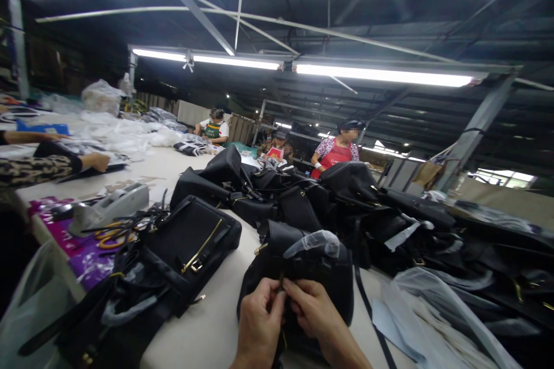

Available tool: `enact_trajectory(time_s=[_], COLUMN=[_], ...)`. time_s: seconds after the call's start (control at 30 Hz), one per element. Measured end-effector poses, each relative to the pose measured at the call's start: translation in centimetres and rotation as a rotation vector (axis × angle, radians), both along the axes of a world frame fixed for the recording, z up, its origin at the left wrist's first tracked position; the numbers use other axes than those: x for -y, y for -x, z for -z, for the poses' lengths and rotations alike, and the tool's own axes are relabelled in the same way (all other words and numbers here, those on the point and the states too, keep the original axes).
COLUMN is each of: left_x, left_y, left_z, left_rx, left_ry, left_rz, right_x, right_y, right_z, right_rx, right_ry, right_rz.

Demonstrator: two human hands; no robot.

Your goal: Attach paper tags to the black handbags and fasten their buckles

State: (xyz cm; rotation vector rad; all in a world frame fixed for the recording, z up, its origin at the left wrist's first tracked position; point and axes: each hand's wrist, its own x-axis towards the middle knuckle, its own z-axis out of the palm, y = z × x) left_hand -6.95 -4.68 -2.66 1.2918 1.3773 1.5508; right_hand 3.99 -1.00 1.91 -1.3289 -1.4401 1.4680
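A black bag [298,256] stands on the table in front of me, its handle [315,242] wrapped in clear plastic. My left hand [260,317] and my right hand [318,311] meet at the middle of its near side. The fingertips of both are pinched together on a small brass-coloured piece, which looks like part of the bag's zipper [283,337]; my fingers hide most of it. Another black bag [190,236], with a gold zipper and buckle, lies to the left, apart from my hands.
Several black bags [298,202] are heaped ahead and to the right. Yellow-handled scissors [110,236] and a tape dispenser [110,207] lie on the left of the white table [208,311]. A clear plastic bag [433,305] is at right. Co-workers are across the table and at left.
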Motion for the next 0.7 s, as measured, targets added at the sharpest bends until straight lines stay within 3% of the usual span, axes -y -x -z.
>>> enact_trajectory(time_s=[0.1, 0.2, 0.33, 0.4, 0.53, 0.63, 0.7], left_x=[0.2, 0.3, 0.3, 0.1, -0.2, -0.1, 0.1], left_y=[0.1, 0.3, 0.9, 1.2, 1.4, 1.2, 1.0], left_z=[0.3, 0.8, 1.0, 0.7, -0.1, 0.1, 0.9], left_rx=[0.043, 0.223, 0.589, 0.656, 0.414, 0.012, -0.289], left_ry=[-0.016, -0.028, 0.151, 0.212, 0.144, 0.017, -0.165], left_rz=[-0.001, 0.036, 0.13, 0.149, 0.095, -0.048, -0.158], right_x=[0.4, 0.6, 0.6, 0.6, 0.5, 0.3, 0.3], right_y=[0.6, 0.6, 0.4, 0.5, 0.7, 0.9, 1.0], right_z=[0.1, 0.3, 0.6, 0.7, 1.2, 1.7, 1.8], right_rx=[-0.155, -0.255, -0.294, -0.3, -0.222, -0.169, -0.185], right_ry=[0.081, 0.13, 0.147, 0.127, 0.04, -0.001, -0.019], right_rz=[0.009, 0.028, 0.027, 0.025, 0.035, 0.089, 0.117])
